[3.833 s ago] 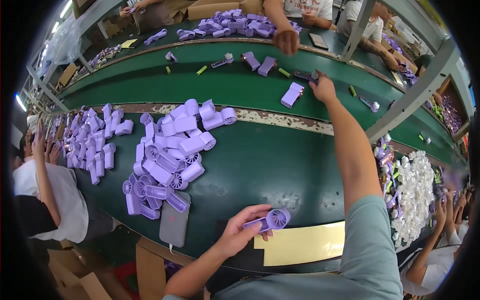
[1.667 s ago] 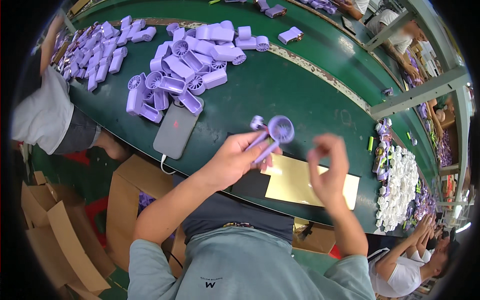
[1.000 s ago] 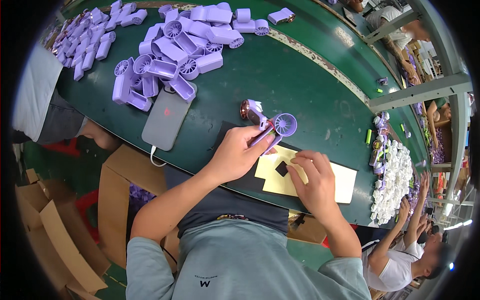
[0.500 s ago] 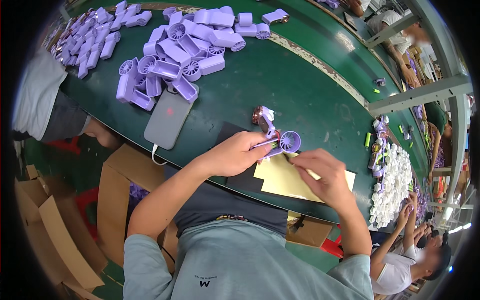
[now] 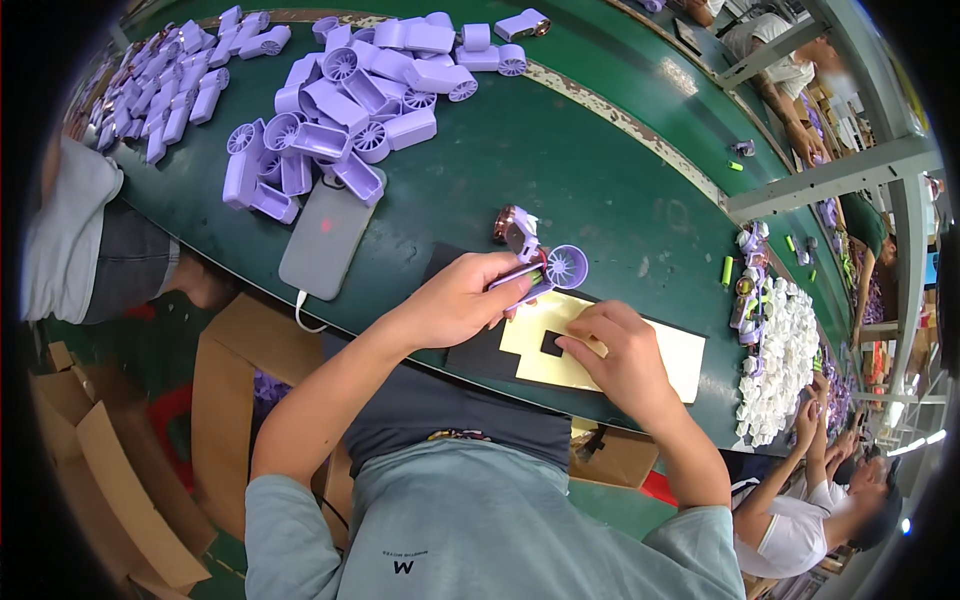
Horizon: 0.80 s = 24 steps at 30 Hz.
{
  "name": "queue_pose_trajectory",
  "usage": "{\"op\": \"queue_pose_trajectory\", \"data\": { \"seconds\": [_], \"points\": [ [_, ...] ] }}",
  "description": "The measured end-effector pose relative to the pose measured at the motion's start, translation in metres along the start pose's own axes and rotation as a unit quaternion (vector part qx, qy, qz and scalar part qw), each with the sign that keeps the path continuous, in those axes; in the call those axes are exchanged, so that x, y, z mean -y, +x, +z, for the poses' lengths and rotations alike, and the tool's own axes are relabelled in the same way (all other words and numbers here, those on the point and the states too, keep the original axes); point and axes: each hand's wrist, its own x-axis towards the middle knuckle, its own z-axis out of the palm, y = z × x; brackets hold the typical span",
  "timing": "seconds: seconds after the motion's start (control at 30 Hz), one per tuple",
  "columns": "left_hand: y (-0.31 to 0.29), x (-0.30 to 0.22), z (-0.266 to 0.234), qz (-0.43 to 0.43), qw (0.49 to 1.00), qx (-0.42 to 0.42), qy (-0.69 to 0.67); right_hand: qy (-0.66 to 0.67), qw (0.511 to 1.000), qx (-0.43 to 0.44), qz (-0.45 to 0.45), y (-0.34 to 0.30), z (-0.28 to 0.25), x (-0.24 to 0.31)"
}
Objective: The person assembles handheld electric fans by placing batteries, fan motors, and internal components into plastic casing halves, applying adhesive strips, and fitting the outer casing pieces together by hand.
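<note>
- Right at the thumb tip of the right hand (image 5: 625, 355), got a black square (image 5: 551, 343) sitting over the yellow sheet (image 5: 672, 362), just left of those fingertips.
- Can't tell about a real pinch there; can only make out thumb and fingers bent in close to the square's edge.
- Got the left hand (image 5: 462, 300) clamped on a purple shell (image 5: 567, 266), with its round grille end sticking out past the fingertips.
- Shell's long axis: runs out rightward and away from the body from the left fingers.
- From those left fingertips, look right and closer to the body for the square. Way nearer the right hand.
- Just beyond the left fingers, spot a copper-ringed part (image 5: 521, 236), apparently wired to the shell.
</note>
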Motion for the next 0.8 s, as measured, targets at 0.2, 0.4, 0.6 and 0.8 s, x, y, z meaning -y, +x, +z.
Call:
{"op": "queue_pose_trajectory", "data": {
  "seconds": [0.2,0.4,0.6,0.8],
  "points": [
    [0.001,0.002,0.008,0.019,0.998,-0.039,-0.035,-0.052,0.996,-0.067,-0.007,-0.015,0.019,0.027],
    [-0.003,-0.004,0.014,0.029,0.996,-0.075,-0.026,-0.033,0.998,-0.047,0.019,-0.010,0.018,0.022],
    [-0.007,-0.001,0.002,0.030,0.998,0.001,0.062,0.203,0.976,-0.027,0.075,0.007,-0.020,0.009],
    [-0.007,-0.008,-0.002,0.044,0.997,0.045,0.053,0.122,0.984,-0.018,-0.126,0.056,-0.029,0.028]
  ]
}}
